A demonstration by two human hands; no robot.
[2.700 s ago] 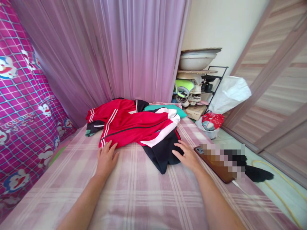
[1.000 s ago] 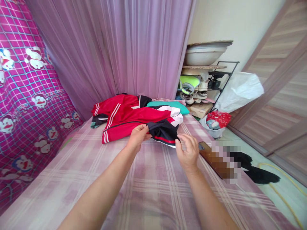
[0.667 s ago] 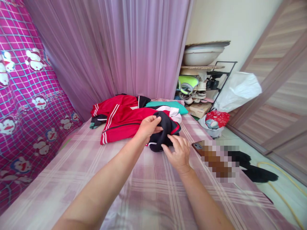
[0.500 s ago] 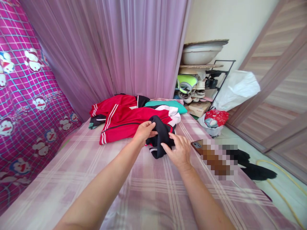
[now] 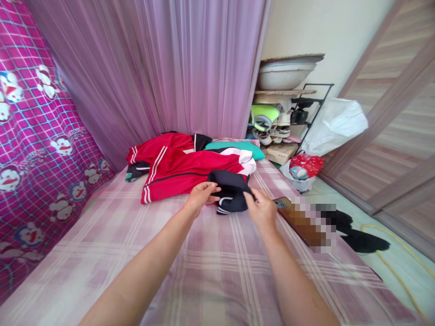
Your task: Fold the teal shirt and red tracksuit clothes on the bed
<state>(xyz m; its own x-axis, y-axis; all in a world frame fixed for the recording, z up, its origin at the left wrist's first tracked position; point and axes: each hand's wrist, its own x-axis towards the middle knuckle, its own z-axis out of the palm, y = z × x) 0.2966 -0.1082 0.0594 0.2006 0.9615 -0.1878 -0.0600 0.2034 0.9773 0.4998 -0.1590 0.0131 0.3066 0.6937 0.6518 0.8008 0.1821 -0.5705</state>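
Note:
A black piece of clothing (image 5: 231, 181) with white stripes at one corner is held between my two hands above the bed. My left hand (image 5: 203, 195) pinches its left edge between thumb and fingers. On the other side, my right hand (image 5: 262, 204) grips the right edge. The cloth is bent into a loop, with a dark opening facing me. Right behind it lies a red jacket (image 5: 183, 170) with white stripes and black piping; whether the black cloth is part of that jacket, I cannot tell.
More clothes, among them a teal one (image 5: 249, 148), lie at the bed's far end. A phone (image 5: 299, 222), partly blurred out, rests by the right edge of the checked bedsheet (image 5: 163, 271). Beyond stand a shoe rack (image 5: 311, 122) and bags. A purple curtain (image 5: 190, 68) hangs behind.
My hands have spread slightly apart, the right one moving right and closing on the cloth's edge. The black cloth has turned from a hanging bunch to a wider, open loop.

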